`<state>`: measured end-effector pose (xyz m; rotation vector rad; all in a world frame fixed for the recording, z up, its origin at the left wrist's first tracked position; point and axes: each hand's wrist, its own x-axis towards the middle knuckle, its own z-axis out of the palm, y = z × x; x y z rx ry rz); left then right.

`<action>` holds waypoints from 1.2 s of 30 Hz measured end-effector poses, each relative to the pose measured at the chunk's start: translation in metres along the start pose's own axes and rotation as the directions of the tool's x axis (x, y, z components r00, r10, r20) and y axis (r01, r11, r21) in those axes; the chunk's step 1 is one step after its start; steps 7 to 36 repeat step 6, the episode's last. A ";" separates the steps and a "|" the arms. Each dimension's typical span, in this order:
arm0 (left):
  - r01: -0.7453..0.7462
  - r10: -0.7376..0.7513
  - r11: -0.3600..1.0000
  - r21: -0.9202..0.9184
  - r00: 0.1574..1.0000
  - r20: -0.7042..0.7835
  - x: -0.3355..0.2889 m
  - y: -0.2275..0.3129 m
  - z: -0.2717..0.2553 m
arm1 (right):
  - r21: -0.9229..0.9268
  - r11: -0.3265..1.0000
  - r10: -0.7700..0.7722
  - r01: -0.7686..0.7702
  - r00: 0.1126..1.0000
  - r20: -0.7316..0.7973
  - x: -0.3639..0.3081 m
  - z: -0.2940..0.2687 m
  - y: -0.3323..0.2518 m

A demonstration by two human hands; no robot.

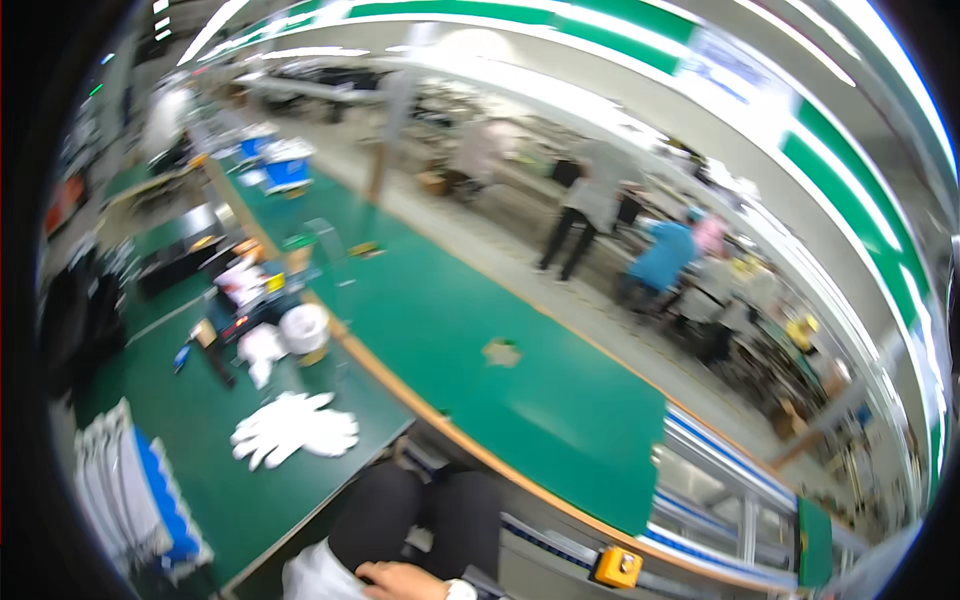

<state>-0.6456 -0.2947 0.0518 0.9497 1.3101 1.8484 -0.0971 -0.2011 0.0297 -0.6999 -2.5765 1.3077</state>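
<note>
My right hand [405,582] rests low in the lap, cut off by the lower edge. A pale watch [461,590] is on its wrist. Its visible fingers point left and lie loosely beside a white cloth or sleeve [318,574]; no held object shows. My left hand is out of sight. Ahead and to the left, a pair of white gloves [292,430] lies spread on the green table [150,370], apart from my hand. Behind the gloves are a white roll [304,328], a crumpled white cloth [262,346] and a dark-handled tool [215,355].
A long green bench [560,400] with a wooden edge crosses ahead. Blue bins [287,172] stand on its far end. A yellow switch box [618,567] sits at lower right. White-and-blue stacked sheets [140,490] stand at left. Several people work beyond the bench, one standing [595,180].
</note>
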 end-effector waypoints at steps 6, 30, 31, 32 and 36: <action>0.225 -0.146 0.962 0.153 0.901 -0.408 -0.248 0.098 -0.074 | -0.036 0.999 0.026 -0.020 0.985 0.169 0.038 -0.027 -0.026; 0.225 -0.146 0.962 0.153 0.901 -0.408 -0.248 0.098 -0.074 | -0.036 0.999 0.026 -0.020 0.985 0.169 0.038 -0.027 -0.026; 0.225 -0.146 0.962 0.153 0.901 -0.408 -0.248 0.098 -0.074 | -0.036 0.999 0.026 -0.020 0.985 0.169 0.038 -0.027 -0.026; 0.225 -0.146 0.962 0.153 0.901 -0.408 -0.248 0.098 -0.074 | -0.036 0.999 0.026 -0.020 0.985 0.169 0.038 -0.027 -0.026; 0.225 -0.146 0.962 0.153 0.901 -0.408 -0.248 0.098 -0.074 | -0.036 0.999 0.026 -0.020 0.985 0.169 0.038 -0.027 -0.026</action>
